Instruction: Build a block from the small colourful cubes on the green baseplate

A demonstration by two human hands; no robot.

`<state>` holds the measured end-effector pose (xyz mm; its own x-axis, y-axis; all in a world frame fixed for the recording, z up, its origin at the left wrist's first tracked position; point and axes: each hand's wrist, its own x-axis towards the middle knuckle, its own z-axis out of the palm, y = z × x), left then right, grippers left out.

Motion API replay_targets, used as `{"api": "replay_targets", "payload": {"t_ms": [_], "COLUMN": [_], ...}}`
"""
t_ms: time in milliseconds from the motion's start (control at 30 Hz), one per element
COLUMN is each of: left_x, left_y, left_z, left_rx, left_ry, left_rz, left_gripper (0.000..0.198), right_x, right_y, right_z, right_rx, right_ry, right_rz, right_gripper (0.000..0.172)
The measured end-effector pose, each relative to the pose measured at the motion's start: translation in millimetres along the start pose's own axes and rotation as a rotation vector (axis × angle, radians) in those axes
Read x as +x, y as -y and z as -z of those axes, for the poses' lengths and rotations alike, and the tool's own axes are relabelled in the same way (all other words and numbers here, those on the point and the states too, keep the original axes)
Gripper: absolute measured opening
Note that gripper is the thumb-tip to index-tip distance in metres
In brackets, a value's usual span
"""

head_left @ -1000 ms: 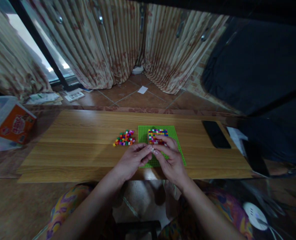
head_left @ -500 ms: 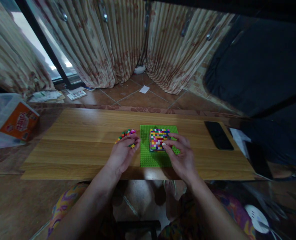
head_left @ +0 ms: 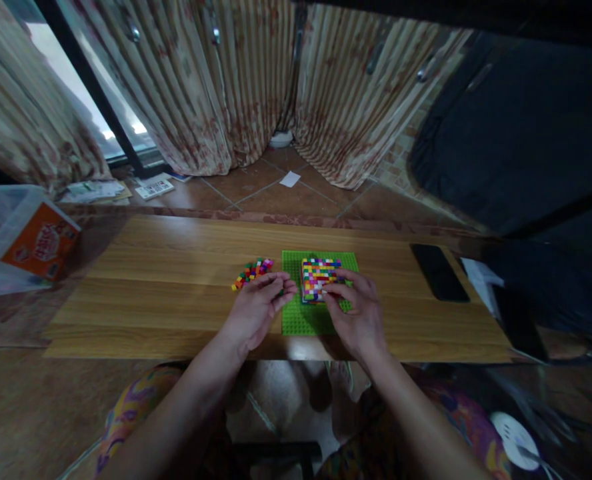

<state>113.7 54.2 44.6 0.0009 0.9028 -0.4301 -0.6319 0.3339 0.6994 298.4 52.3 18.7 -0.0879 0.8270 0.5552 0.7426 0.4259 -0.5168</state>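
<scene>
A green studded baseplate (head_left: 292, 320) carries a low block of multicoloured toy bricks (head_left: 316, 272), stacked in rows. My right hand (head_left: 359, 310) reaches over the block's right side, thumb and index finger pinched on a small white brick (head_left: 325, 291) at its top near the front. Just left of the block, over the baseplate's left edge, my left hand (head_left: 259, 303) is turned partly palm up. Its fingers are curled together, and what they hold is hidden. Behind that hand lies a pile of loose coloured bricks (head_left: 250, 272), partly covered by it.
Everything rests on a long wooden table (head_left: 166, 287). A black phone (head_left: 439, 272) lies at its right, near some white paper (head_left: 479, 277). Left of the table stands a clear plastic bin (head_left: 6, 240) with an orange label. Striped curtains (head_left: 256, 87) hang beyond.
My left hand has moved right, from the loose brick pile towards the block, uncovering more of the pile. My right hand stays at the block, shifted slightly left with its white brick.
</scene>
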Motion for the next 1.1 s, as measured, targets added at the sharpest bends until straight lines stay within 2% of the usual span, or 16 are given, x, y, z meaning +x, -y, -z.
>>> {"api": "replay_targets", "payload": {"t_ms": [67,167,400,700,967,1100], "left_x": [-0.9,-1.4,-2.8,-0.2,-5.0,-5.8], "left_y": [0.9,1.3,-1.7,0.8,1.5,2.5], "left_z": [0.2,1.7,2.4,2.0,1.9,1.5], "left_rx": [0.043,0.114,0.183,0.132,0.147,0.195], "left_ry": [0.02,0.03,0.009,-0.045,0.08,0.114], "left_rz": [-0.002,-0.018,-0.021,0.033,0.04,0.06], "left_gripper": [0.005,0.016,0.031,0.023,0.022,0.026], "right_x": [0.2,0.2,-2.5,-9.2,-8.4,-5.5], "right_y": [0.0,0.4,1.2,-1.8,0.4,10.3], "right_z": [-1.6,-2.3,0.1,-0.2,4.7,6.5], "right_rx": [0.045,0.066,-0.007,-0.065,-0.067,0.047], "right_ry": [-0.008,-0.004,-0.023,0.001,0.009,-0.002], "right_rz": [-0.055,-0.085,0.006,0.105,0.093,0.094], "right_gripper": [0.009,0.009,0.013,0.019,0.021,0.023]}}
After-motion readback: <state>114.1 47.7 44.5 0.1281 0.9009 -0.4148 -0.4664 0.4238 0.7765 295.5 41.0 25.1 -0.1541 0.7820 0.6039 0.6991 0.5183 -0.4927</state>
